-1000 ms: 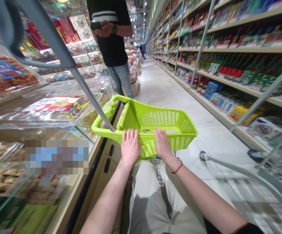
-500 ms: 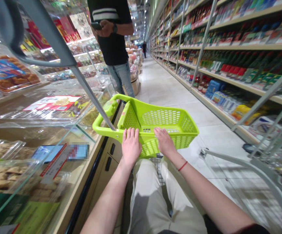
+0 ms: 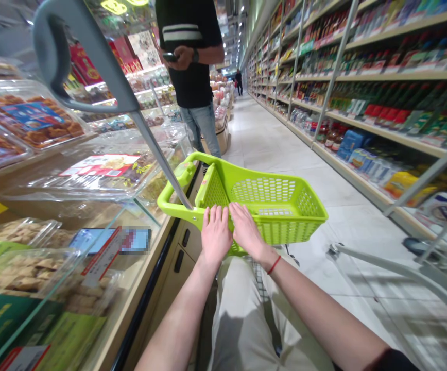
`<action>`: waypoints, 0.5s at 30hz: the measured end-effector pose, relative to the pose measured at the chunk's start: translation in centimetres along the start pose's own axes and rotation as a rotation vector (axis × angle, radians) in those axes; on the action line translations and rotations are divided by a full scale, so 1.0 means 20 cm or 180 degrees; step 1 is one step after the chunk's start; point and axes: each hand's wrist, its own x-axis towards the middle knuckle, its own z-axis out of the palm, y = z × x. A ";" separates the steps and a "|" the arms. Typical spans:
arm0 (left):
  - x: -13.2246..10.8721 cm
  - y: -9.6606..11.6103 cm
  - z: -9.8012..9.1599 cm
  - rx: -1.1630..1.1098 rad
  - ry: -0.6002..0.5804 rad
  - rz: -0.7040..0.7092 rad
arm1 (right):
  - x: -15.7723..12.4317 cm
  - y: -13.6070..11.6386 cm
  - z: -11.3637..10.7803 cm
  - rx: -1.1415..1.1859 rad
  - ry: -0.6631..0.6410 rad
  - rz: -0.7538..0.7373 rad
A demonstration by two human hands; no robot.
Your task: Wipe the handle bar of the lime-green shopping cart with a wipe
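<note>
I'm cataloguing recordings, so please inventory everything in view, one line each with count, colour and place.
Shopping-cart basket: 1, lime green, centre
Handle: 1, grey, upper left
Metal pole: 1, silver-grey, between handle and basket
Metal trolley: at least 1, grey, lower right
Display counter: 1, pale wood and glass, left
Clear food packs: several, mostly brown contents, left
Lit screen: 1, bluish, part pixelated, left
Stocked shelving: 1 run, beige, right
Tiled floor: white, aisle
Standing person: 1, black and blue clothing, beyond basket
Phone: 1, dark, that person's hand
Trousers: 1 pair, off-white, bottom centre
Wristband: 1, red, right wrist
Left hand: 1, bare, basket's near rim
Right hand: 1, bare, beside the left
</note>
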 end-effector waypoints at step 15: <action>0.00 0.01 -0.01 0.0103 -0.0018 -0.0011 | -0.18 0.22 -0.07 -0.0296 0.0128 0.0432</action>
